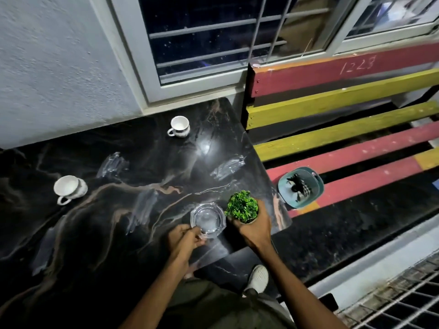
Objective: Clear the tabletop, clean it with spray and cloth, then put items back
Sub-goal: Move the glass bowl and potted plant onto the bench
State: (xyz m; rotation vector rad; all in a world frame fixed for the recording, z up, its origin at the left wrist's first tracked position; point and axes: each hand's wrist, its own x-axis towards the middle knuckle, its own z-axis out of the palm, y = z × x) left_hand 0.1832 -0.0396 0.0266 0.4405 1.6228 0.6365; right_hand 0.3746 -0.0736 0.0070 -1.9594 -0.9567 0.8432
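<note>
Altogether two white cups stand on the black marbled tabletop (99,233): one cup (180,126) upright near the window wall, its inside bare, and a second cup (69,187) further left, tilted toward the camera on what looks like a saucer. One clear glass dish (208,220) sits near the tabletop's front right corner, nothing visible inside it. The left hand (185,238) pinches its near rim with curled fingers. Just beside it, the right hand (255,227) is wrapped around one small pot holding a green leafy plant (242,206), at the tabletop's right edge. Several wet-looking streaks mark the surface. Off the tabletop, on one red and yellow slatted bench (356,148), lies a teal bowl (300,186) containing a dark, patterned item I cannot identify.
</note>
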